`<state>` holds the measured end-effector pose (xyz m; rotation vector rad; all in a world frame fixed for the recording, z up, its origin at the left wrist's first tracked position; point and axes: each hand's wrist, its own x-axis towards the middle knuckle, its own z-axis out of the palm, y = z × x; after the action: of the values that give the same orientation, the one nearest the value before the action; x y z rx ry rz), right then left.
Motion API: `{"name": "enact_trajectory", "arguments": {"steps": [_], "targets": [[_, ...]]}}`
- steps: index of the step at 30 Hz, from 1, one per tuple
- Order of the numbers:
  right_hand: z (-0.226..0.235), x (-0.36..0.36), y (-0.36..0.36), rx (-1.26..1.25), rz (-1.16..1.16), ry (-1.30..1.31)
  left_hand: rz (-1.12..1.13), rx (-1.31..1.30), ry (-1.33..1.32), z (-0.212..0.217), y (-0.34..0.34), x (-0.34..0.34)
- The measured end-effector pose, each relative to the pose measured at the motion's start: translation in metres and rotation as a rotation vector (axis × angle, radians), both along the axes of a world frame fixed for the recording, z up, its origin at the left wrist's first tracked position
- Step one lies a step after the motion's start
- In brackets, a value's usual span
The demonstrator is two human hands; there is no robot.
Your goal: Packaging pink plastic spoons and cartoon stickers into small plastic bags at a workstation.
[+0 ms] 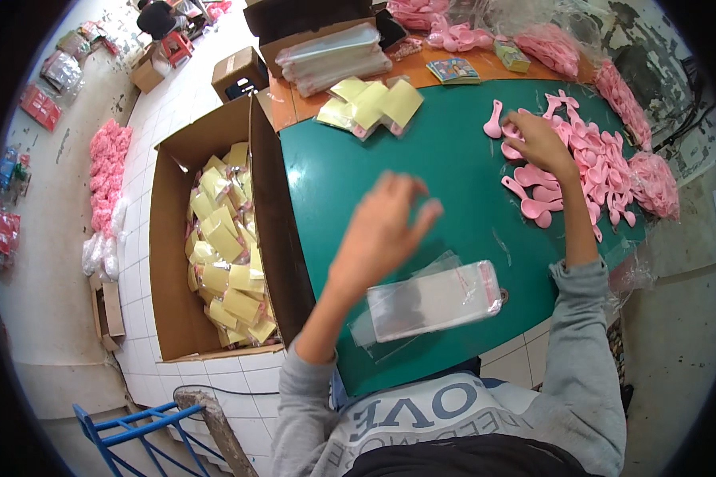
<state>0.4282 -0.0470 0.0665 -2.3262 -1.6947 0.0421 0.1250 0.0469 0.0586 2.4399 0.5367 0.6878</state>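
While the right hand (542, 143) reaches out to the pile of pink plastic spoons (581, 167) on the green table (422, 167), fingers curled onto 1, the blurred left hand (382, 230) hovers empty, fingers spread, just above the stack of clear bags (437, 300), whose long axis runs left-right.

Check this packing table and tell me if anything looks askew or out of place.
Nothing is damaged or spilled. The pink spoons lie in a loose heap where the right hand reaches, and one spoon sits apart from it. The clear bags lie slightly fanned near the table's front edge.
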Motion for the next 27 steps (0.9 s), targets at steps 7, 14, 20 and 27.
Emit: {"name": "enact_trajectory", "arguments": {"steps": [7, 14, 20, 27], "targets": [[-0.040, 0.059, 0.017, -0.194, -0.134, -0.187, -0.257, -0.233, 0.282, -0.036, -0.036, -0.006], [-0.028, 0.070, 0.011, -0.009, -0.100, -0.195, -0.343, -0.471, 0.124, -0.033, 0.015, 0.014], [0.007, 0.026, 0.021, 0.143, 0.083, 0.151, -0.128, -0.672, 0.028, -0.055, 0.025, 0.023], [0.019, -0.074, 0.039, -0.321, 0.481, 0.615, -0.117, -1.088, -0.264, -0.056, 0.029, 0.024]]}}
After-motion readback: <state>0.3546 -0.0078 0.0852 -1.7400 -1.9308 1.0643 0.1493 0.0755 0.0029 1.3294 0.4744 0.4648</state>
